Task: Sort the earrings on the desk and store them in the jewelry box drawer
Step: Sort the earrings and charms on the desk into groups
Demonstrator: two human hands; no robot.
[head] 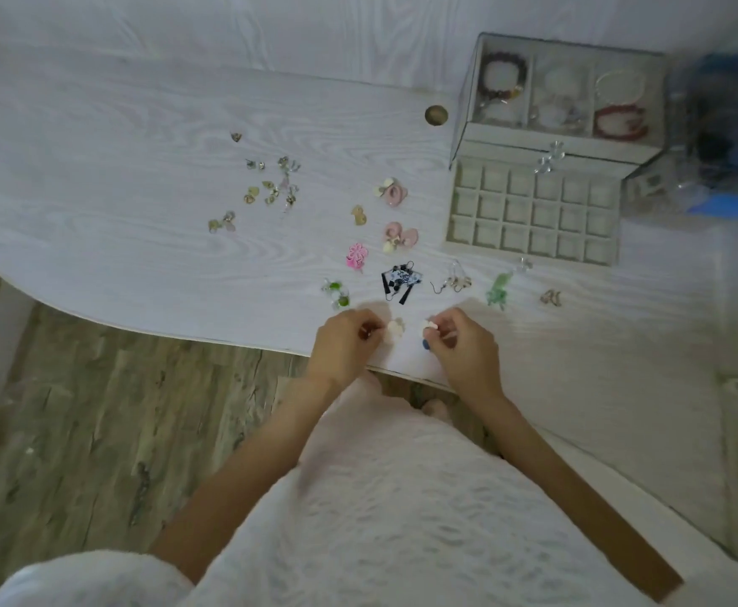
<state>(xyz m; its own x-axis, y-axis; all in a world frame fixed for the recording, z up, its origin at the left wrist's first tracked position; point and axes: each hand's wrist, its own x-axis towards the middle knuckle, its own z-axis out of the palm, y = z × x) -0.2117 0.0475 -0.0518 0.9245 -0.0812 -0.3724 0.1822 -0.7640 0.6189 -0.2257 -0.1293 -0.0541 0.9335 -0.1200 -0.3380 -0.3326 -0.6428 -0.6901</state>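
Observation:
Near the desk's front edge my left hand pinches a small white earring, and my right hand pinches a matching white earring. Both hands are a little apart. Beyond them several earrings lie scattered: a black and white pair, a pink flower earring, pink round ones, a green pair, a light green dangle. The jewelry box stands at the back right. Its drawer is pulled out, a grid of small compartments with nothing in them.
A cluster of small gold and silver earrings lies at the desk's middle left. A round brass knob sits left of the box. A blurred blue and clear container stands right of the box. Wooden floor lies below the desk edge.

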